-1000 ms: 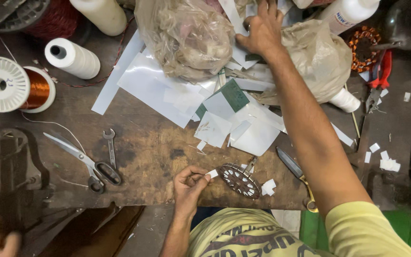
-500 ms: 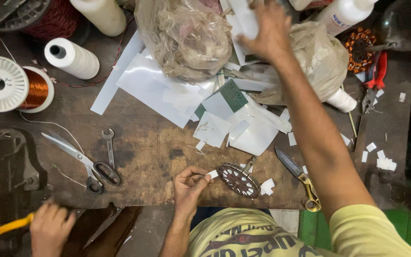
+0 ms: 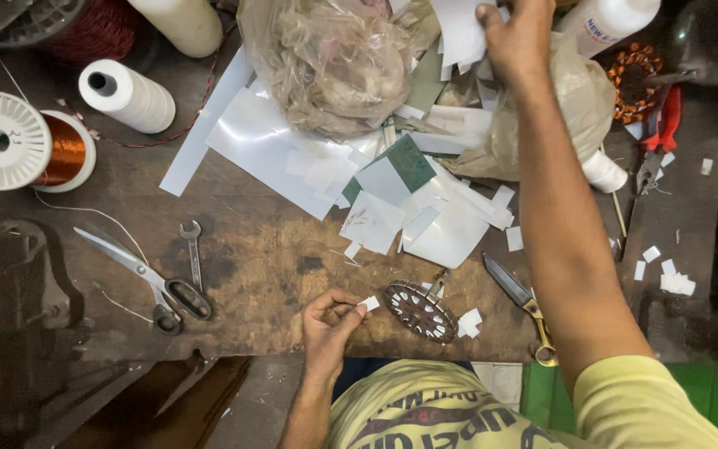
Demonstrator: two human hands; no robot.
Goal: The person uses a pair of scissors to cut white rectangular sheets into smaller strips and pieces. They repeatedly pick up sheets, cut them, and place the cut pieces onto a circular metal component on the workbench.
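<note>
I see my left hand (image 3: 330, 320) low over the near edge of the wooden workbench (image 3: 276, 266), fingers curled in, with a small white paper slip (image 3: 370, 303) pinched between thumb and fingertips. The slip sticks out to the right of the fingertips, just short of the round slotted metal disc (image 3: 421, 310) lying on the bench beside it; slip and disc look apart, not touching.

My right hand (image 3: 517, 37) is stretched far across to the back of the bench, fingers closed on a white sheet of paper (image 3: 463, 29) at the top of the pile. The thumb lies over the sheet's right edge; the rest of the sheet spreads to the left of the hand, above a crumpled plastic bag (image 3: 334, 66).

Between the two hands lies a scatter of cut white paper pieces (image 3: 376, 220) and a small green square (image 3: 411, 162). A pair of scissors (image 3: 147, 278) and a small spanner (image 3: 194, 254) lie to the left of my left hand. A yellow-handled knife (image 3: 521, 303) lies just right of the disc. A spool of copper wire (image 3: 22, 150) and a white thread cone (image 3: 126, 96) stand at the far left.
</note>
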